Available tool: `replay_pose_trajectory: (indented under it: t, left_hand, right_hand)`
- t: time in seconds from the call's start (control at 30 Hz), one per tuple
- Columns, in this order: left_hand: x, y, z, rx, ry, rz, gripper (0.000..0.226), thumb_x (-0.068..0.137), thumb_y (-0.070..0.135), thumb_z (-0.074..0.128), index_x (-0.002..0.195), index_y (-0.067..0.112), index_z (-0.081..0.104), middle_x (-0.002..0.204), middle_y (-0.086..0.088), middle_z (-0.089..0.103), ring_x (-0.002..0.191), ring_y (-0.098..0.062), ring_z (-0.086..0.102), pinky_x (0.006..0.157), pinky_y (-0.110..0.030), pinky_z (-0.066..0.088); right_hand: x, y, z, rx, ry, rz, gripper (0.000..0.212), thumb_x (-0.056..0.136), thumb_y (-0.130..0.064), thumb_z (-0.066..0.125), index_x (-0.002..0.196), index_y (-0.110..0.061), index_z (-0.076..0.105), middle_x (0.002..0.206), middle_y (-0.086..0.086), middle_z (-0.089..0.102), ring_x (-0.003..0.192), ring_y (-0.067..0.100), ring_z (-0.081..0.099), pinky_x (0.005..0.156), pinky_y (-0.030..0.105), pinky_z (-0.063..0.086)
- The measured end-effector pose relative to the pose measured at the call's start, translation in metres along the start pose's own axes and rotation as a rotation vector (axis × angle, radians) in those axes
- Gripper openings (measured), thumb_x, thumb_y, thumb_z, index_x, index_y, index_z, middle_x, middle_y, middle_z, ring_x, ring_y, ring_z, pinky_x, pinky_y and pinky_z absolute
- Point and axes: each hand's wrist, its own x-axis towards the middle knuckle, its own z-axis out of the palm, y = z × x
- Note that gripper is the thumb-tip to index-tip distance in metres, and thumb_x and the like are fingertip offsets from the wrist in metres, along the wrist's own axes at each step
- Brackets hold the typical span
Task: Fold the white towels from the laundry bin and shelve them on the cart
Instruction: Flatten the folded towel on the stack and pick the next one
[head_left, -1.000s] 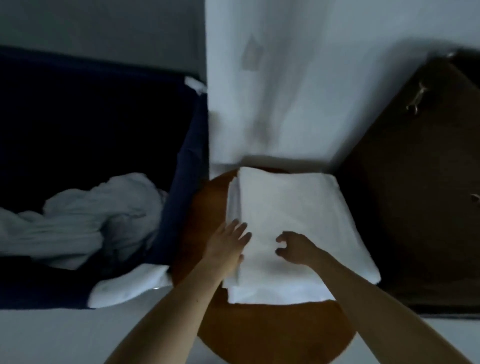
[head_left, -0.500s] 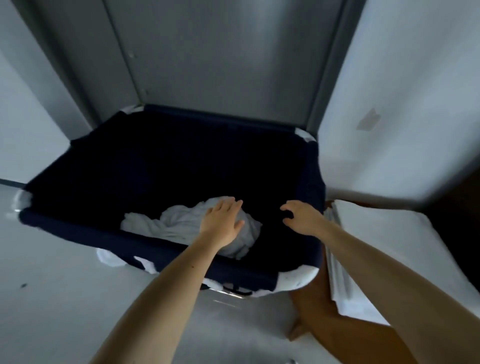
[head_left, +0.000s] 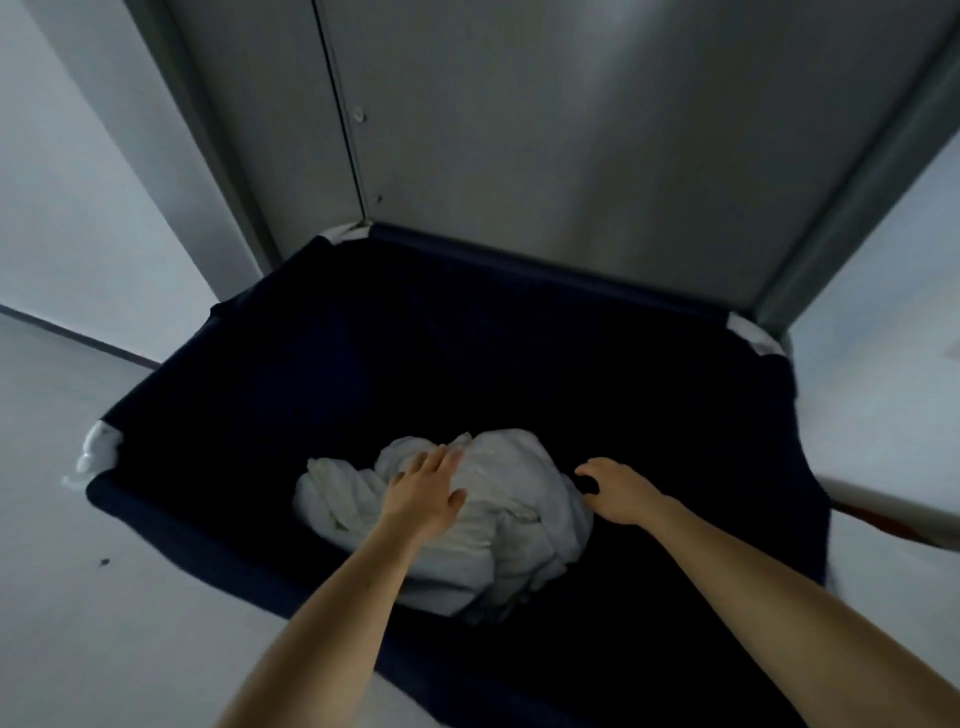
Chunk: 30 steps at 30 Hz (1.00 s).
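head view looks down into the laundry bin (head_left: 545, 273), a dark navy fabric tub with white corner caps (head_left: 96, 449), set against a grey metal door (head_left: 571, 130). the white towels (head_left: 519, 525) lie as one crumpled heap on the bin's floor, towards its near wall, unfolded. nothing here can be told as the cart.

both bare forearms stretch forward and down over the near rim, probably because the heap sits low in the tub. the left hand (head_left: 423, 493) is spread flat, palm down, fingers straight and close together, over the heap's top left. whether it presses the cloth or hangs just above it i cannot tell, but it grasps nothing. the right hand (head_left: 623, 491) hangs just beside the heap's right edge, above the dark lining, with fingers loosely bent and empty.

my judgement: the hands bracket the heap to gather one towel, so this is the pick-up step, with folding and shelving yet to do for these.
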Motion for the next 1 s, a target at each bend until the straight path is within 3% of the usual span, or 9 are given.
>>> replay_pose_trajectory:
  t: [0.2, 0.33, 0.5, 0.8, 0.87, 0.9, 0.93, 1.0]
  left_hand:
    - [0.083, -0.038, 0.004, -0.076, -0.039, -0.060, 0.060, 0.099, 0.041, 0.035, 0.151, 0.024, 0.011, 0.158, 0.002, 0.012, 0.144, -0.020, 0.013, 0.113, -0.041, 0.023]
    - [0.115, -0.062, 0.031, -0.138, -0.118, -0.100, 0.059, 0.099, 0.042, 0.033, 0.151, 0.027, 0.009, 0.159, 0.004, 0.008, 0.145, -0.020, 0.011, 0.111, -0.039, 0.025]
    - [0.180, -0.103, 0.064, -0.151, -0.176, -0.111, 0.059, 0.100, 0.042, 0.033, 0.151, 0.028, 0.008, 0.159, 0.006, 0.007, 0.145, -0.017, 0.010, 0.111, -0.037, 0.024]
    - [0.282, -0.185, 0.174, -0.133, -0.251, -0.110, 0.057, 0.099, 0.042, 0.035, 0.150, 0.026, 0.015, 0.158, 0.003, 0.013, 0.145, -0.018, 0.015, 0.110, -0.036, 0.027]
    - [0.304, -0.192, 0.194, -0.186, -0.165, -0.051, 0.053, 0.094, 0.041, 0.040, 0.141, 0.016, 0.042, 0.147, -0.007, 0.040, 0.133, -0.028, 0.042, 0.097, -0.043, 0.045]
    - [0.317, -0.196, 0.208, -0.219, -0.147, -0.013, 0.053, 0.088, 0.042, 0.041, 0.127, 0.010, 0.058, 0.131, -0.012, 0.057, 0.116, -0.033, 0.058, 0.081, -0.046, 0.053]
    - [0.327, -0.200, 0.223, -0.220, -0.147, 0.015, 0.054, 0.082, 0.043, 0.039, 0.114, 0.009, 0.067, 0.116, -0.013, 0.067, 0.099, -0.034, 0.067, 0.066, -0.045, 0.056]
    - [0.344, -0.205, 0.248, -0.212, -0.143, 0.017, 0.055, 0.077, 0.042, 0.038, 0.104, 0.009, 0.072, 0.103, -0.012, 0.071, 0.088, -0.034, 0.070, 0.055, -0.043, 0.056]
  right_hand:
    - [0.094, -0.003, -0.016, -0.014, -0.030, 0.013, 0.048, 0.096, -0.027, 0.046, 0.142, -0.017, 0.037, 0.145, 0.006, 0.035, 0.126, 0.022, 0.042, 0.103, 0.031, 0.038]
    - [0.139, 0.002, 0.003, -0.048, -0.153, 0.059, 0.043, 0.094, -0.031, 0.047, 0.134, -0.016, 0.046, 0.142, 0.008, 0.042, 0.121, 0.022, 0.048, 0.093, 0.027, 0.041]
    - [0.215, 0.003, 0.016, -0.067, -0.240, 0.100, 0.055, 0.096, -0.025, 0.048, 0.147, -0.019, 0.027, 0.153, 0.004, 0.024, 0.136, 0.020, 0.033, 0.108, 0.023, 0.030]
    - [0.373, -0.022, 0.098, -0.069, -0.200, 0.177, 0.047, 0.097, -0.031, 0.047, 0.140, -0.015, 0.037, 0.141, 0.009, 0.043, 0.126, 0.022, 0.043, 0.094, 0.022, 0.036]
    - [0.404, -0.024, 0.119, -0.072, -0.168, 0.200, 0.047, 0.096, -0.034, 0.047, 0.139, -0.015, 0.039, 0.137, 0.009, 0.047, 0.123, 0.022, 0.046, 0.094, 0.024, 0.037]
    - [0.418, -0.023, 0.129, -0.074, -0.154, 0.210, 0.048, 0.096, -0.035, 0.048, 0.139, -0.015, 0.039, 0.136, 0.010, 0.048, 0.123, 0.022, 0.046, 0.095, 0.025, 0.037]
    - [0.430, -0.020, 0.137, -0.077, -0.148, 0.217, 0.048, 0.096, -0.035, 0.048, 0.138, -0.015, 0.039, 0.135, 0.010, 0.048, 0.123, 0.022, 0.046, 0.096, 0.026, 0.038]
    - [0.451, -0.014, 0.152, -0.092, -0.145, 0.231, 0.051, 0.095, -0.037, 0.050, 0.139, -0.014, 0.038, 0.135, 0.010, 0.048, 0.123, 0.023, 0.046, 0.097, 0.028, 0.039]
